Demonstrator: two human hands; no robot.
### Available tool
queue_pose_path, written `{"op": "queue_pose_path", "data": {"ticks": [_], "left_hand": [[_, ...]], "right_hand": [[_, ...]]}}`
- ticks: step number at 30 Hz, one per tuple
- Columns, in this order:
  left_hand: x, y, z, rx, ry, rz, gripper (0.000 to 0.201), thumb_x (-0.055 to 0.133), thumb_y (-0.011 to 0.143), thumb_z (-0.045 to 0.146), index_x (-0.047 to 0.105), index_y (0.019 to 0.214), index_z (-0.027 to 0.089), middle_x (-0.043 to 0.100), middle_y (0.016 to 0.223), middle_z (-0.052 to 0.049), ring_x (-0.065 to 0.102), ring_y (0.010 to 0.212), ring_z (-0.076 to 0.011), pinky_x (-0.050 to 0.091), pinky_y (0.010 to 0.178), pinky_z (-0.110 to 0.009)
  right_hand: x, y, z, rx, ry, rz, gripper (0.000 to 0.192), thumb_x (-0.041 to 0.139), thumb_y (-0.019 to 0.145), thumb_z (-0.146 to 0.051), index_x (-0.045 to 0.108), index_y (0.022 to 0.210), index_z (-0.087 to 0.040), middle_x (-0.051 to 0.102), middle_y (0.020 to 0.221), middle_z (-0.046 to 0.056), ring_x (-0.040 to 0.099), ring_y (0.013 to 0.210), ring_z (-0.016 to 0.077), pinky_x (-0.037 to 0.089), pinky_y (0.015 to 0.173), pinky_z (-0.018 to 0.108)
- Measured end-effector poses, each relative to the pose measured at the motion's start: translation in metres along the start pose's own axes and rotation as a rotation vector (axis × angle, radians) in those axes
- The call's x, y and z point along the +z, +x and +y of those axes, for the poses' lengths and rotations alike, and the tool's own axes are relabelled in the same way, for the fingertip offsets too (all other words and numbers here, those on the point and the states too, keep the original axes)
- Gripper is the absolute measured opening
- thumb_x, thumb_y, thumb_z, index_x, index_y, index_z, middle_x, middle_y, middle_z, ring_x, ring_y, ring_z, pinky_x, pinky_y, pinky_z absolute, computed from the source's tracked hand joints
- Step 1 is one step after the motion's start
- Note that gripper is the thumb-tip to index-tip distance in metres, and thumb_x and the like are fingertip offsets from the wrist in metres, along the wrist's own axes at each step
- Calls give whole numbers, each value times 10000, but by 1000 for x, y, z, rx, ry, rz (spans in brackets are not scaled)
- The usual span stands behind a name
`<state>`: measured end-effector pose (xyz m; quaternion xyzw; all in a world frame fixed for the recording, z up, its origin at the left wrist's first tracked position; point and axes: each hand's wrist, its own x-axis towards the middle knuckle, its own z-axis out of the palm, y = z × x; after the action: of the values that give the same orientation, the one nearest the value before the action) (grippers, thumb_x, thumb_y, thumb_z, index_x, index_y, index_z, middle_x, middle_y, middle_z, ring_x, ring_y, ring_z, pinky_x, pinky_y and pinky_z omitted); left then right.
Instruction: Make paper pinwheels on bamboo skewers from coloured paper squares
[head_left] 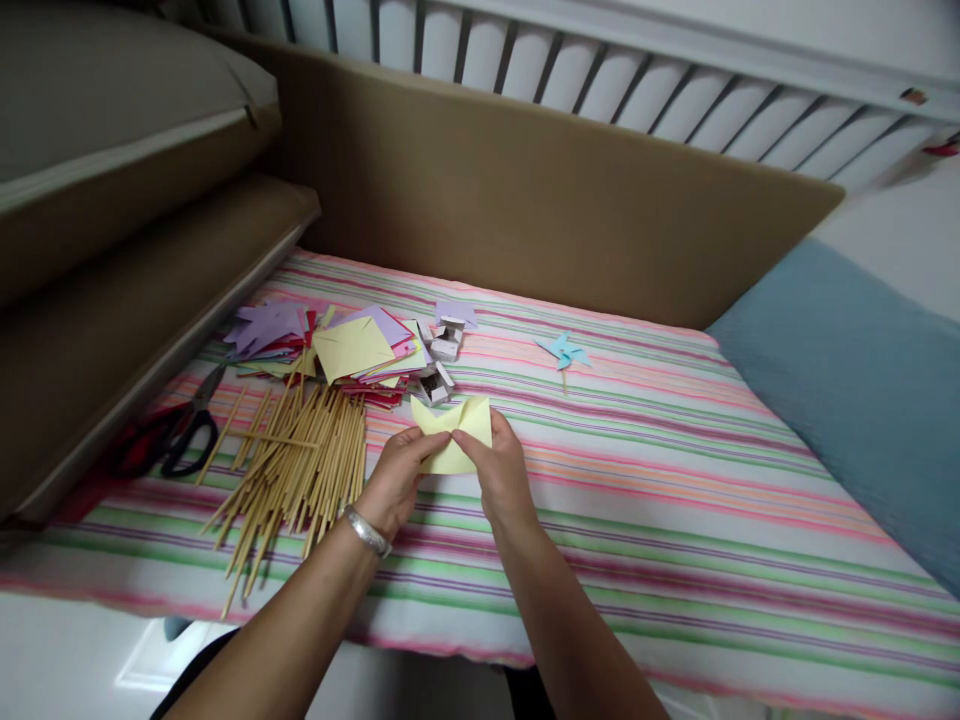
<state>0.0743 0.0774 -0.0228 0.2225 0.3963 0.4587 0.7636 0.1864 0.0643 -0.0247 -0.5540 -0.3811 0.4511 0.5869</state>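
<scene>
My left hand (pixel 394 480) and right hand (pixel 499 470) were nearest to me, both reaching out over the striped mattress (pixel 675 480), a silver bangle (pixel 365 530) on my left wrist. Between them I held a pale yellow paper (pixel 454 435), my fingers (pixel 431 447) closed on its lower edge from either side, thumbs pressed on top, so that the sheet stood just above the stripes with its upper corners curling up (its top edge dipped in the middle).

The mattress carried everything else. Behind it ran a brown padded board (pixel 525 200), and a blue cushion (pixel 862 380) lay at the right. Left of my hands was a loose heap of wooden sticks (pixel 300 460), fanned out and just beside my left wrist. Beyond the sticks sat a stack of coloured paper squares (pixel 352 345), purple, red and yellow, overlapping. Scissors (pixel 180 430) with dark handles lay at the far left edge, near the sticks. A few small white boxes (pixel 446 345) lay next to the stack. Well apart, toward the board, lay a small blue pinwheel (pixel 562 352).
</scene>
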Motion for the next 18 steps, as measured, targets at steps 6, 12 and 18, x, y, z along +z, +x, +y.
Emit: {"op": "queue_pose_path", "data": {"ticks": [6, 12, 18], "left_hand": [[-5, 2, 4, 15, 35, 59, 219, 769, 543, 218, 690, 721, 117, 706, 661, -32, 622, 594, -123, 458, 607, -222], [-13, 7, 17, 37, 54, 88, 259, 750, 540, 196, 699, 780, 112, 721, 719, -60, 642, 628, -153, 479, 611, -241], [-18, 6, 32, 67, 32, 92, 253, 745, 539, 169, 699, 782, 118, 720, 711, -46, 638, 626, -149, 485, 610, -238]], "right_hand": [[-1, 1, -1, 60, 20, -60, 504, 651, 688, -293, 499, 1155, -180, 683, 943, 68, 647, 804, 209, 518, 701, 332], [-17, 4, -17, -143, -303, -10, 416, 587, 751, -300, 555, 1157, -218, 654, 938, 55, 623, 821, 190, 517, 689, 328], [-27, -2, -37, -616, -729, -291, 244, 545, 774, -185, 657, 981, -252, 505, 1302, 65, 418, 1239, 251, 351, 1017, 446]]}}
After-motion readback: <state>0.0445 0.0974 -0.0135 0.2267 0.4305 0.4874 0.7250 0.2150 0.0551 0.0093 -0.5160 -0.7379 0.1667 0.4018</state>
